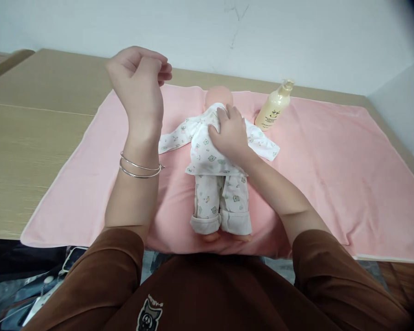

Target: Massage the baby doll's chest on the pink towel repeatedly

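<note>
A baby doll (pixel 207 154) lies stretched out on a pink blanket (pixel 334 170), its head (pixel 218 95) pointing away from me and no face showing. It wears a white printed top and matching trousers (pixel 207 202) with rolled cuffs; both sleeves spread sideways. My right hand (pixel 232 133) rests on the upper part of the top, fingers spread and nothing held. Raised in the air to the left of the doll is my left hand (pixel 140 78), bent at the wrist, with fingers curled together and thumb against them. Nothing shows in it, though its palm is partly hidden.
A pale yellow pump bottle (pixel 274 106) stands on the blanket beyond the doll's right-hand sleeve. The blanket covers much of a wooden table (pixel 37 138), which meets a white wall (pixel 193 37) at the back. Below the table's left edge are a cable and dark items, hard to make out.
</note>
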Demonstrator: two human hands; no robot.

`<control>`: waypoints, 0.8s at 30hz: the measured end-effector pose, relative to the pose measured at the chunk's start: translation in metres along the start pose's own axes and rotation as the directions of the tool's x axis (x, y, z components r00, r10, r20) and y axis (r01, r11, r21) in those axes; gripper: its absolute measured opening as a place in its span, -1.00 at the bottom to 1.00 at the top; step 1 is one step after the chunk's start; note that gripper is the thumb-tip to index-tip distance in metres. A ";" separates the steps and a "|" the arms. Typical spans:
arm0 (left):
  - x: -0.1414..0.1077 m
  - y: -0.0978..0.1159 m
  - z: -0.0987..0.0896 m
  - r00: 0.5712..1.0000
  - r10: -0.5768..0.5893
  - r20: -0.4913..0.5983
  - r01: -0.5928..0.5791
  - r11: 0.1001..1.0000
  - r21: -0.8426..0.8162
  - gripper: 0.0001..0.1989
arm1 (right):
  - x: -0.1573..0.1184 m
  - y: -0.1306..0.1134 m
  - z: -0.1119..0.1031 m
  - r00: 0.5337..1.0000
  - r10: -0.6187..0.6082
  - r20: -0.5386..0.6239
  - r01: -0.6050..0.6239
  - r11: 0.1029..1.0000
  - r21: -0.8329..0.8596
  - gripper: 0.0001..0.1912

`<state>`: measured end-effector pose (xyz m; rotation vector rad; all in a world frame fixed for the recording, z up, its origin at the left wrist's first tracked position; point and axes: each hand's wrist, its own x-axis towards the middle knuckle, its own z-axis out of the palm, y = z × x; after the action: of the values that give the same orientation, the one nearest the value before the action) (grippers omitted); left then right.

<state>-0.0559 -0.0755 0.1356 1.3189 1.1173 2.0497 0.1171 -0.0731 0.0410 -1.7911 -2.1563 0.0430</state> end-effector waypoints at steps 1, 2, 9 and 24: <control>0.001 -0.002 -0.001 1.000 -0.008 0.000 0.008 1.000 0.017 -0.69 | -0.001 -0.001 -0.002 1.000 -0.005 -0.018 0.004 1.000 -0.022 -0.35; 0.002 -0.004 -0.002 1.000 -0.012 0.005 0.012 1.000 0.028 -0.70 | -0.002 -0.002 -0.003 1.000 -0.013 -0.027 0.012 0.999 -0.039 -0.34; 0.007 -0.021 -0.008 0.998 0.055 0.011 -0.055 0.998 -0.004 -0.74 | 0.000 0.003 -0.010 0.996 -0.076 -0.045 0.077 0.997 0.015 -0.37; -0.037 -0.006 0.020 0.986 0.124 0.108 -0.118 0.991 -0.059 -0.76 | -0.001 0.024 -0.067 0.972 -0.135 -0.195 0.182 0.952 0.245 -0.65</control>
<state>-0.0221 -0.0915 0.1148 1.4882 0.9492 2.0476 0.1585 -0.0815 0.0987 -1.4160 -2.0535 0.1206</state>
